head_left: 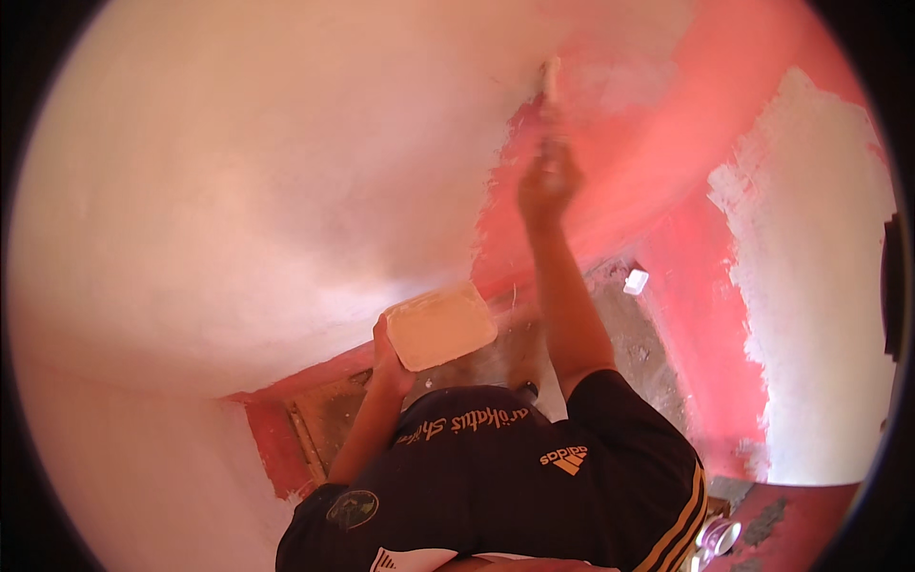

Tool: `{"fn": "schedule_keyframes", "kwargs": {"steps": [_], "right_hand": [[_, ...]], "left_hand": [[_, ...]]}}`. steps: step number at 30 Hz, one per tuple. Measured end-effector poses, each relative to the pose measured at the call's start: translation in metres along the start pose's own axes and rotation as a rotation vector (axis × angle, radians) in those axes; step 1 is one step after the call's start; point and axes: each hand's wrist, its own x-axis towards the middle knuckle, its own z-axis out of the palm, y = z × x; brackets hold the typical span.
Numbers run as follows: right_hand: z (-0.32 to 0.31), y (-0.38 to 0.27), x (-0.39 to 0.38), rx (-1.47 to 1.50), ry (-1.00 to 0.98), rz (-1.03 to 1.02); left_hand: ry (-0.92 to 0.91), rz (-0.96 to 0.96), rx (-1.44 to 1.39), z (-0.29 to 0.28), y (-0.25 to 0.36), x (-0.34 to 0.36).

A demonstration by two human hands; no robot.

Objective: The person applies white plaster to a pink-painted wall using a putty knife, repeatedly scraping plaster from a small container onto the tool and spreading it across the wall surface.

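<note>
My right hand (550, 186) is raised at the wall, closed around a paintbrush (551, 86) blurred by motion. The brush's pale tip meets the wall (315, 143) where a cream coat borders bare pink-red (629, 143). Lower down, my left hand (389, 357) grips the left side of a rectangular tub (407, 360). Its broad face looks filled or coated with cream paint (443, 324). The tub is held in front of my dark shirt, close to the wall.
On the right, another wall (810, 238) is part cream, part pink-red. A small white object (636, 281) lies by the far corner of the worn floor (634, 329). Wooden strips (307, 443) lie at lower left. A shiny round container (720, 536) stands at lower right.
</note>
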Motion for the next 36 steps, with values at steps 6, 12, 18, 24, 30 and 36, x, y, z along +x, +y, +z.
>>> {"fn": "schedule_keyframes", "kwargs": {"steps": [6,12,18,24,30,36], "right_hand": [[0.015,-0.062,-0.068,0.217,-0.137,-0.026],[-0.006,0.008,0.016,-0.155,0.101,0.428],[0.037,-0.038,-0.046,0.015,-0.040,-0.236],[-0.007,-0.006,0.046,-0.023,0.163,0.412],[0.017,0.027,-0.005,-0.012,-0.060,0.340],[0.003,-0.022,0.015,0.118,0.115,0.133]], "left_hand": [[-0.006,0.019,0.035,-0.055,0.011,-0.006],[0.152,-0.024,-0.021,-0.025,0.031,-0.020],[0.101,-0.051,-0.078,-0.038,0.029,-0.007],[0.153,-0.059,-0.022,-0.060,0.032,0.002],[0.045,0.013,-0.010,-0.049,0.027,0.008],[0.122,-0.019,-0.113,-0.058,0.029,0.008]]}}
